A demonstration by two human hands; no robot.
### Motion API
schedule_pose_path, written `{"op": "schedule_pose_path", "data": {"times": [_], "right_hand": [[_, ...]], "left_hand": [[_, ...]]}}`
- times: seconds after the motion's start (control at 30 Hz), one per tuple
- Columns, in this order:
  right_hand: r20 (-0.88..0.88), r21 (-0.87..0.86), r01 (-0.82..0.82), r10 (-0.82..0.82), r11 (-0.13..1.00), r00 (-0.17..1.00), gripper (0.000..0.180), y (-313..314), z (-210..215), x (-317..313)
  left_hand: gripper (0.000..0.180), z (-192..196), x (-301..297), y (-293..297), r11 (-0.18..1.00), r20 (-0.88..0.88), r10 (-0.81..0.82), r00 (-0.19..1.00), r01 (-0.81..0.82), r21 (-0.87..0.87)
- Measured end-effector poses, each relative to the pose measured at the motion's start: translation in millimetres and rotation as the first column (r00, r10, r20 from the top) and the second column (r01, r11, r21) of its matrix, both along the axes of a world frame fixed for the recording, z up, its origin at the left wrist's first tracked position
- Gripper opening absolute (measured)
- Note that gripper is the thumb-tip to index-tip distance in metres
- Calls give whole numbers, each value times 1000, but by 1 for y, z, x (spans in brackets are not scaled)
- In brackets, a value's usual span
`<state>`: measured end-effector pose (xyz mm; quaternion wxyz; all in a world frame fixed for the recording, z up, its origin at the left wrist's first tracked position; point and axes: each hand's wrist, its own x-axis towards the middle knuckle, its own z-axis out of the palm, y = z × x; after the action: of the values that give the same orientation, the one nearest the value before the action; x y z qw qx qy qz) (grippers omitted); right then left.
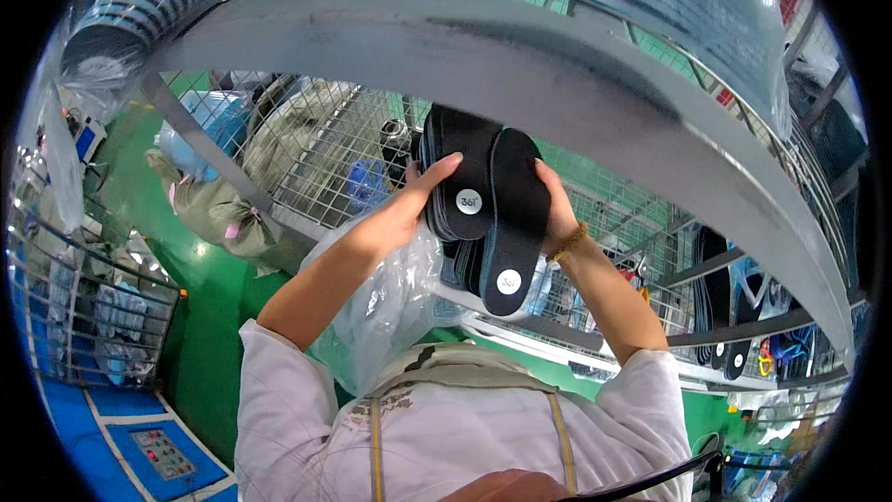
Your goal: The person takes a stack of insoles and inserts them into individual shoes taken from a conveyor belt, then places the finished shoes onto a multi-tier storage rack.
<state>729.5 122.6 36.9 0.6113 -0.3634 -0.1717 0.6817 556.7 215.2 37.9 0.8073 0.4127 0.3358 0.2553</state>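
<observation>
Two side-by-side stacks of black shoe insoles are held up in front of me, below a broad grey metal beam. Wrapped round the outer side of the left insole stack (467, 153) is my left hand (406, 204), its thumb lying on the top insole. My right hand (558, 212) grips the outer edge of the right insole stack (518, 200), which sits lower and overlaps the left one. Each top insole bears a round white mark near its heel. Most of the fingers are hidden behind the stacks. A clear plastic bag (376, 293) hangs below my left forearm.
The grey beam (557, 46) curves across above my hands, with wire mesh shelving (330, 158) beneath. More black insoles (714, 284) stand on the rack at right. Cloth sacks (228, 218) lie at left, near a wire cage (102, 316) and a button panel (163, 453).
</observation>
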Motion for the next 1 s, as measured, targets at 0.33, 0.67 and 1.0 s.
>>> {"op": "schedule_pose_path", "data": {"times": [0.33,0.67,1.0], "right_hand": [[304,330,326,-427,886,852,61,-178,38,-28],[422,319,919,-903,232,82,53,-441,28,-116],[144,47,872,-860,-487,-489,37,-610,-35,-141]], "left_hand": [[120,41,-31,-155,938,211,-94,973,15,346],[125,38,11,-322,404,-64,-846,529,715,571],[94,-55,117,-562,113,101,-991,87,949,295]]}}
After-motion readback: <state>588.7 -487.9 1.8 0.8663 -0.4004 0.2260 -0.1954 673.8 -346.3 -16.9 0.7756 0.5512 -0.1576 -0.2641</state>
